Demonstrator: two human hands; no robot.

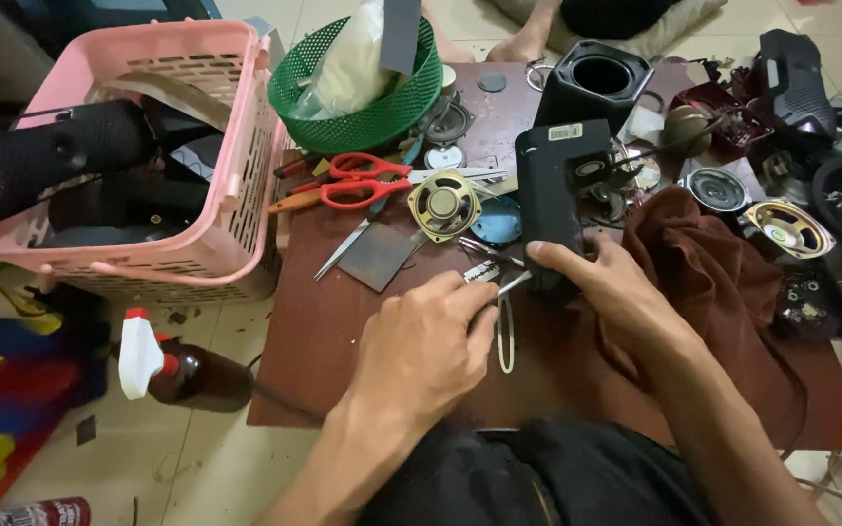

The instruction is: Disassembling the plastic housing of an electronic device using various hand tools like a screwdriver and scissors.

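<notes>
Two hands meet at the centre of the low brown table [324,321]: the right hand [608,282] is clamped around the lower end of a black speaker casing [550,200] standing on end, while the left hand [431,341] pinches a thin metal tool [511,284] whose tip touches the casing's lower left edge. The casing looks whole and unopened, so prying seems barely begun. Outward: a loose speaker driver [443,205] at eleven o'clock, red scissors [367,180] beyond, a brown cloth [704,273] at three o'clock, pink basket [236,175] at nine.
</notes>
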